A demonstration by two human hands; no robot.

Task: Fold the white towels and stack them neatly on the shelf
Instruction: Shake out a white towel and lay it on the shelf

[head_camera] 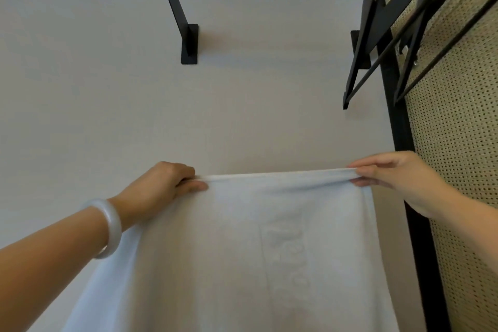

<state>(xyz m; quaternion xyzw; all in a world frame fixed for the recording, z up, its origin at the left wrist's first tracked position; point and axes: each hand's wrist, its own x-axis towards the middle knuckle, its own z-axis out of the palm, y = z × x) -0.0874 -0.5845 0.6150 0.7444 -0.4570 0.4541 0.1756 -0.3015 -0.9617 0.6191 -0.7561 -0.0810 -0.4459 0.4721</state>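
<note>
Holding the white towel (pixel 242 250) up in front of me, spread flat between both hands against the plain wall (pixel 107 62).

- Left hand (pixel 161 188): fingers curled over the top left corner, thumb under, gripping the hem.
- Right hand (pixel 388 178): top right corner pinched between thumb and fingers.
- Top hem is taut and nearly level, bunched into a thin ridge.
- Cloth hangs straight down past the bottom of view, so I can't see the lower edge.
- Faint raised lettering runs vertically right of centre. Can't read it.
- Left side edge runs down behind my left wrist, by the pale bangle (pixel 107 226).

Room:
- Bare wall to the left and above the hem, up to the black bracket (pixel 189 44).
- Right side is tight. My right hand sits just in front of the black frame post (pixel 401 129) and the woven cane panel (pixel 458 170).
- The towel's right edge overlaps the post in view.
- Black hangers (pixel 377 35) hang top right, well above that hand.
</note>
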